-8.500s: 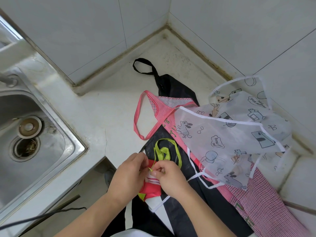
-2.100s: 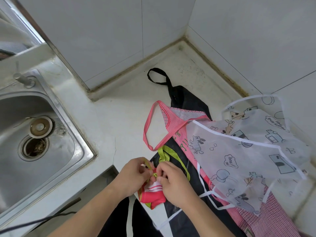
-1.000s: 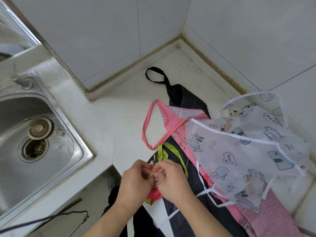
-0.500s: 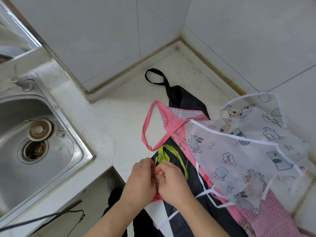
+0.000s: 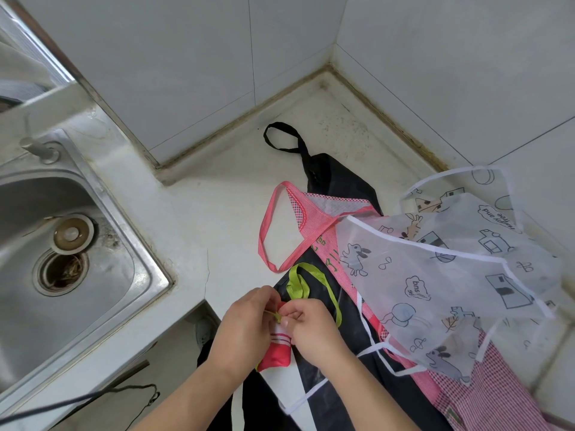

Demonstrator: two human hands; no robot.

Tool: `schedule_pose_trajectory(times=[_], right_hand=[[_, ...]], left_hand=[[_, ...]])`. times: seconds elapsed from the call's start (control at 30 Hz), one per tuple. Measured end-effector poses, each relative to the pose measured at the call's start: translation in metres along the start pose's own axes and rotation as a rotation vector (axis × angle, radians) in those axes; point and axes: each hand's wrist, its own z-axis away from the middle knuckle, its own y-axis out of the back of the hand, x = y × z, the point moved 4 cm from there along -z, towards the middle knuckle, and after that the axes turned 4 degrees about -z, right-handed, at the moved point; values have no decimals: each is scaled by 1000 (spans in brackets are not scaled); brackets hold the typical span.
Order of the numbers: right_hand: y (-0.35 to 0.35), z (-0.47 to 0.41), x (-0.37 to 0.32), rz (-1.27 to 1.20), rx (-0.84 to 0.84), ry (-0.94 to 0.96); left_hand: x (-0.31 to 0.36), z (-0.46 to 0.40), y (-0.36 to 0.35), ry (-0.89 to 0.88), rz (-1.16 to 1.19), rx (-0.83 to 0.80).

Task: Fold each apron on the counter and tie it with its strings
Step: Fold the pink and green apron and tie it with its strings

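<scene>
While the small red bundle (image 5: 278, 348) is being held over the near edge of the counter (image 5: 199, 213), a knot is being worked in its green string (image 5: 306, 284). The string is being pinched by the left hand (image 5: 249, 325) and by the right hand (image 5: 306, 326), fingertips almost touching just above the bundle, so both grips are narrow and closed on the string.

For the knot to be made well, the bundle is probably best kept pressed between the hands so that the folds are not being loosened, and the two ends are best drawn apart evenly until the knot is sitting tight against the cloth. The loose green loop lying on the black apron (image 5: 339, 181) should be kept from being caught under anything.

Four aprons are being counted: the red one in hand, the black one spread beneath it, a pink checked one (image 5: 326, 209) lying over the black, and a clear printed one (image 5: 435, 275) on top at the right. Three are judged to be unfolded as yet. One sink (image 5: 133, 244) is being shown at the left.
</scene>
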Motion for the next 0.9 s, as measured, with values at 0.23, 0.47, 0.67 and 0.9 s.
schedule_pose_trajectory(times=[0.23, 0.47, 0.67, 0.9], right_hand=[[0, -7, 4, -276, -44, -156], [-3, -6, 10, -426, -39, -219], [-2, -5, 12, -424, 0, -249], [-2, -3, 14, -461, 9, -246]], left_hand=[[-9, 10, -1, 159, 281, 177], [-10, 22, -4, 5, 211, 127], [-5, 14, -12, -86, 72, 113], [-4, 13, -12, -126, 12, 126]])
